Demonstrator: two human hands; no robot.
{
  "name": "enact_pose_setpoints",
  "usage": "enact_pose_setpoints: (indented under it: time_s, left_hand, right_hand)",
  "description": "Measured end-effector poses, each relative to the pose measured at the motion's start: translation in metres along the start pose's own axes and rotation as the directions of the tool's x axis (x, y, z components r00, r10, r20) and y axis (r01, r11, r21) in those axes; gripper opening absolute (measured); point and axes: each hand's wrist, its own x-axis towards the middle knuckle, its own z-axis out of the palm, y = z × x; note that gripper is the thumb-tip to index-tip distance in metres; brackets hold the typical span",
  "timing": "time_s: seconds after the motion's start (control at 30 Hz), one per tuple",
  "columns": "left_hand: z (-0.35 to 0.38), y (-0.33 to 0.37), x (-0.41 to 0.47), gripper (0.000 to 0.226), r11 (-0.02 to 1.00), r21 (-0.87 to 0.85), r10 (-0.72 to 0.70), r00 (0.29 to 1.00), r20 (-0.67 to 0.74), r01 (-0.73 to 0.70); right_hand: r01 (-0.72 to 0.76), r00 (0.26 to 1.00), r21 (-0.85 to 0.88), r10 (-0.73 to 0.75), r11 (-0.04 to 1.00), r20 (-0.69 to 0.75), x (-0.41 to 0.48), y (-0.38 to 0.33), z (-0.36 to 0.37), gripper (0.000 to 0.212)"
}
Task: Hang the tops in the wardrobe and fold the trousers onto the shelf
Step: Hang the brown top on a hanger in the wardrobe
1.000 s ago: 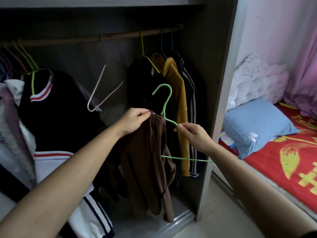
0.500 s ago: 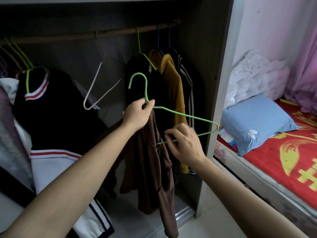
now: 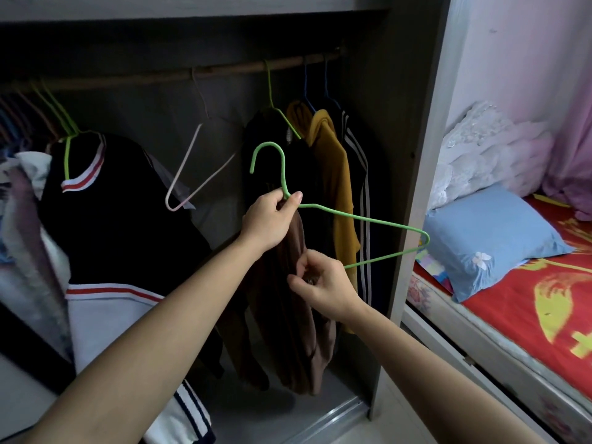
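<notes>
- Brown top (image 3: 298, 302) is hanging bunched in front of the wardrobe (image 3: 413, 139), centre and below the rail (image 3: 230, 68). It is not on the rail yet and is only partly on the green hanger (image 3: 362, 218).
- Far left: black top with red-white trim (image 3: 121, 219) is hanging on the rail, so that stretch is taken.
- Pink hanger (image 3: 177, 178) is dangling empty next to it. The gap there is looking like the landing spot, my read.
- Left hand (image 3: 269, 219) is pinching the green hanger at the neck and clamping the collar against the wire. The hook is staying up and free for the rail.
- Right hand (image 3: 323, 283), lower and apart from the left, is pinching brown fabric by the hanger's bottom bar, probably feeding cloth over the wire. Can't tell if it's gripping the bar too.
- Hanger's right shoulder is sticking out bare toward the wardrobe's right wall, so the top isn't seated on that side.
- Mustard top (image 3: 336, 181) and dark striped top (image 3: 362, 174) are hanging behind.
</notes>
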Motion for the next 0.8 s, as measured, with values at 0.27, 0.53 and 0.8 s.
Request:
enact_pose_setpoints:
  time_s: [0.27, 0.53, 0.8]
  left_hand:
    - [-0.018, -0.003, 0.002, 0.041, 0.998, -0.02, -0.053, 0.997, -0.054, 0.052]
    - [-0.069, -0.041, 0.008, 0.044, 0.945, 0.26, -0.141, 0.963, -0.229, 0.2]
    - [-0.087, -0.056, 0.007, 0.043, 0.92, 0.346, -0.107, 0.966, -0.234, 0.186]
  right_hand:
    - [-0.322, 0.842, -0.068, 0.319, 0.944, 0.434, 0.011, 0.004, -0.003, 0.048]
    - [0.026, 0.865, -0.502, 0.233, 0.865, 0.445, -0.002, 0.041, -0.021, 0.058]
    - [0.129, 0.949, -0.636, 0.091, 0.761, 0.301, -0.004, 0.05, -0.054, 0.044]
